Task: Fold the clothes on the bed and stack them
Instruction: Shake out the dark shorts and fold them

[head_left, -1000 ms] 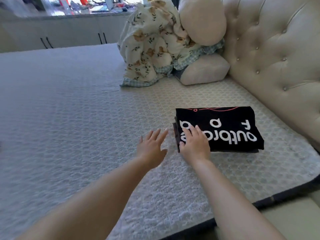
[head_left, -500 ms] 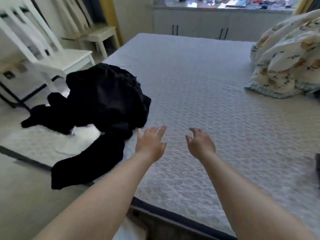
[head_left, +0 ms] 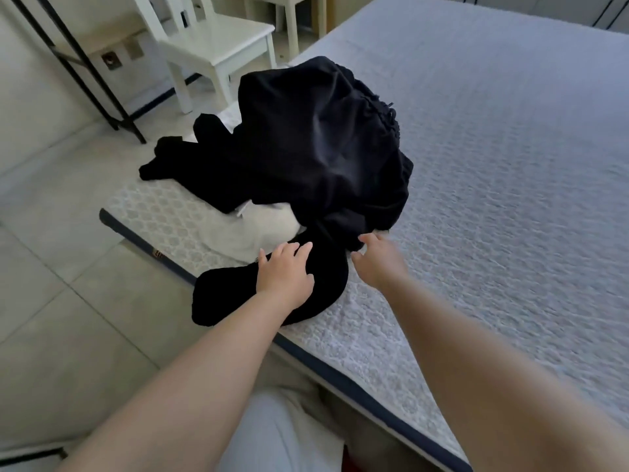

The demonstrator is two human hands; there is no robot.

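Black clothes (head_left: 306,148) lie in a rumpled heap on the near left corner of the bed (head_left: 510,165), reaching from the mattress edge toward its middle. At far left, on the tiled floor (head_left: 61,318), stands a black metal frame leg (head_left: 98,90), and just right of it a white wooden chair (head_left: 218,46) sits close to the bed's corner. A pale, whitish garment (head_left: 252,229) shows under the black heap, resting on the quilted grey cover. One long black piece, a sleeve or trouser leg, trails from the heap toward the viewer and ends at the bed's dark blue edge. The person's left hand (head_left: 284,270) rests flat on this trailing piece, fingers straight and slightly spread, gripping nothing. Just to its right, the right hand (head_left: 377,260) reaches at the lower right rim of the heap, fingers loosely extended with the fingertips at the black fabric; it is motion-blurred, so contact cannot be told for certain. Further right, the grey cover stretches away.
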